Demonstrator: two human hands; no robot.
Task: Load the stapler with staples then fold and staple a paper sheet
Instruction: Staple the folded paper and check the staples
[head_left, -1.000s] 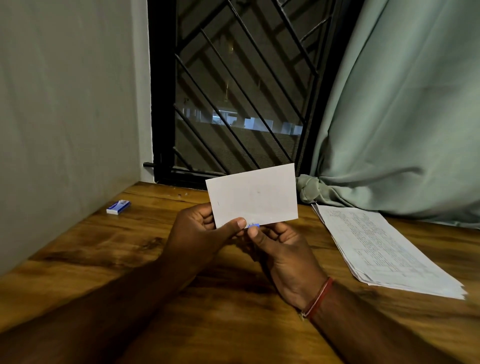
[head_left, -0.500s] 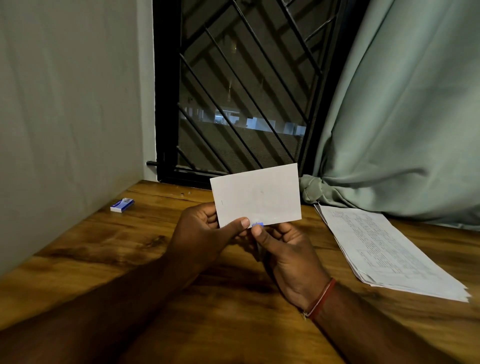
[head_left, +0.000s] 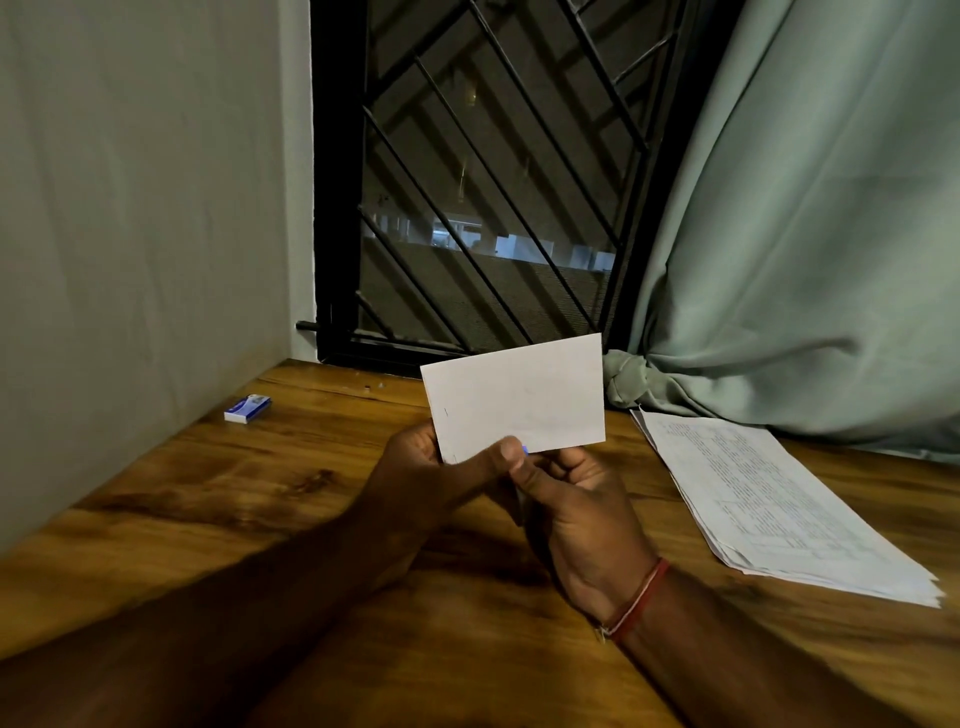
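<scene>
Spanning near to far across the view: wooden surface (head_left: 260, 519), dark grain. Plain wall (head_left: 140, 208) along the left. Far right: pale green curtain (head_left: 805, 234), bunched into a knot at the surface's far edge. Far centre: black window grille (head_left: 493, 182) with diagonal bars.

Lying flat on the right of the surface: stack of printed sheets (head_left: 769, 499), slightly fanned, just near of the curtain, well apart from both hands.

Held up above mid-surface, in front of the grille's lower edge: folded paper (head_left: 519, 400), white, long side across, right end a bit higher than left. Short dark mark near its left edge, too small to identify.

Left hand (head_left: 431, 478) at the paper's lower left corner, pinching it: thumb laid across the near face along the bottom edge, fingers behind.

Right hand (head_left: 576, 514) just right of that, under the paper's bottom edge, fingers curled in, thumb pointing up against the left thumb tip. Gripping a small blue object (head_left: 525, 451): only a sliver visible at the paper's bottom edge, rest hidden, cannot tell what.

Far left on the surface, near the wall: small blue-and-white box (head_left: 248, 409), lying flat, well apart from hands and paper.

Round the right wrist: red thread (head_left: 636, 603).
</scene>
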